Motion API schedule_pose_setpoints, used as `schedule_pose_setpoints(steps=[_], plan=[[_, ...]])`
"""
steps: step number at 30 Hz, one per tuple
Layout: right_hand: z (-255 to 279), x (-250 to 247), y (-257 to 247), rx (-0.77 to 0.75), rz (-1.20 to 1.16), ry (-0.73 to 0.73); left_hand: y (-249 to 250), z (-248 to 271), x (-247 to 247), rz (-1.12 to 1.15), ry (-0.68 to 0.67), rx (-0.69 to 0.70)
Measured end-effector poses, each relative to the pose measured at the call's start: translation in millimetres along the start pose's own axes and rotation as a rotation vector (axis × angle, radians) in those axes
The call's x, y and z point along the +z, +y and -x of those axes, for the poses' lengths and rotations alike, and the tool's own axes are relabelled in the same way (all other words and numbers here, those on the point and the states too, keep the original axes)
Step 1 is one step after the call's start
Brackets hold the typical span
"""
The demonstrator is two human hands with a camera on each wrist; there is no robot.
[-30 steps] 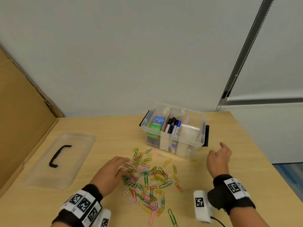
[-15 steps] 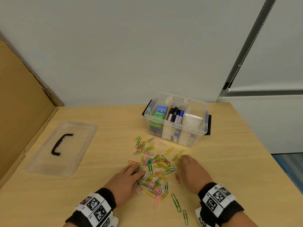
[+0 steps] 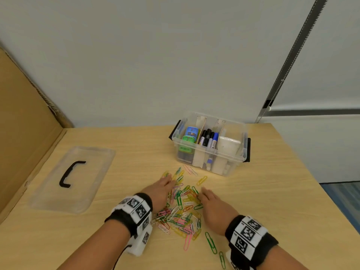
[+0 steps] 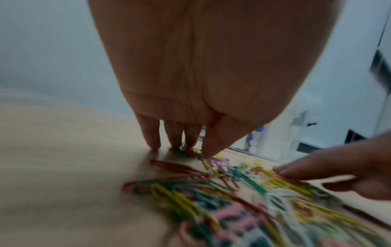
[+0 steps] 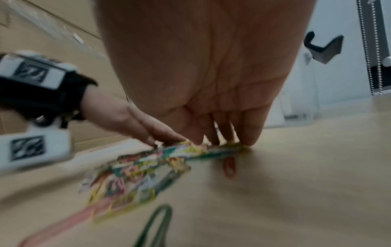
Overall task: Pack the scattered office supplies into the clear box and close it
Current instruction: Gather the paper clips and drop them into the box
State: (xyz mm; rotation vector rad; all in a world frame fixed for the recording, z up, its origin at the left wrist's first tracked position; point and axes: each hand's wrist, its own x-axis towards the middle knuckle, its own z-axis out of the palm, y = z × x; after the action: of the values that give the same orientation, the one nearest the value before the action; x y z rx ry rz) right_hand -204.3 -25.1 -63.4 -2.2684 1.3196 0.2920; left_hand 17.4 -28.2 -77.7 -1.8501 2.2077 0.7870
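**Hands flank the paper-clip pile**

The left hand (image 3: 162,190) and right hand (image 3: 215,208) lie flat with straight fingers – gripping nothing – either side of the heaped coloured wire paper clips (image 3: 182,211). Beyond, the lidless clear plastic box (image 3: 209,164) holds markers (image 3: 209,139), green and blue items. Its clear handled lid (image 3: 72,178) lies far left.

Bare table (image 3: 136,164) between lid (image 3: 74,178) and clear box (image 3: 209,164); paper clips (image 3: 183,209) strewn before box.

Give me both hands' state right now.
Left hand: open, fingers straight on the paper clips.
Right hand: open, fingers straight against the same pile, holding nothing.
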Motion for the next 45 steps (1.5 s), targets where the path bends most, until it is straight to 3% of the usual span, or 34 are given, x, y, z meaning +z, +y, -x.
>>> schedule_pose_setpoints(steps=[5, 9, 15, 21, 23, 27, 29, 32, 34, 37, 39, 41, 45], plan=[[-44, -32, -4, -0.047, -0.033, 0.148, 1, 30, 5, 0.093, 0.135, 0.045], [-88, -37, -13, -0.045, 0.006, 0.057, -4, 28, -11, 0.129, 0.282, 0.025], [-75, -23, -21, -0.172, 0.037, -0.079, -12, 16, -16, 0.050, 0.173, -0.030], [-16, -36, -5, -0.175, -0.030, 0.069, 6, -14, -21, 0.010, 0.065, -0.017], [7, -40, -1, -0.060, 0.028, -0.043, 10, -21, -21, 0.005, 0.040, -0.026], [42, -30, 6, 0.159, 0.178, -0.412, 16, -14, -10, -0.046, 0.033, 0.001], [48, -27, 3, 0.181, 0.181, -0.474, 17, -2, 1, -0.072, 0.042, 0.027], [40, -22, -6, 0.180, 0.052, -0.423, 17, 17, 19, -0.085, 0.040, 0.051], [23, -13, -8, 0.211, -0.174, -0.362, 17, 25, 23, -0.051, 0.056, 0.063], [2, -7, -12, 0.258, -0.527, -0.231, 13, 37, 17, 0.112, 0.158, 0.055], [-3, -11, -11, 0.265, -0.636, -0.158, 7, 48, 12, 0.180, 0.256, 0.027], [-2, -19, -6, 0.235, -0.519, -0.096, -1, 60, 8, 0.180, 0.287, 0.001], [-4, -27, 12, 0.199, -0.152, -0.047, -15, 73, 8, 0.108, 0.167, -0.067]])
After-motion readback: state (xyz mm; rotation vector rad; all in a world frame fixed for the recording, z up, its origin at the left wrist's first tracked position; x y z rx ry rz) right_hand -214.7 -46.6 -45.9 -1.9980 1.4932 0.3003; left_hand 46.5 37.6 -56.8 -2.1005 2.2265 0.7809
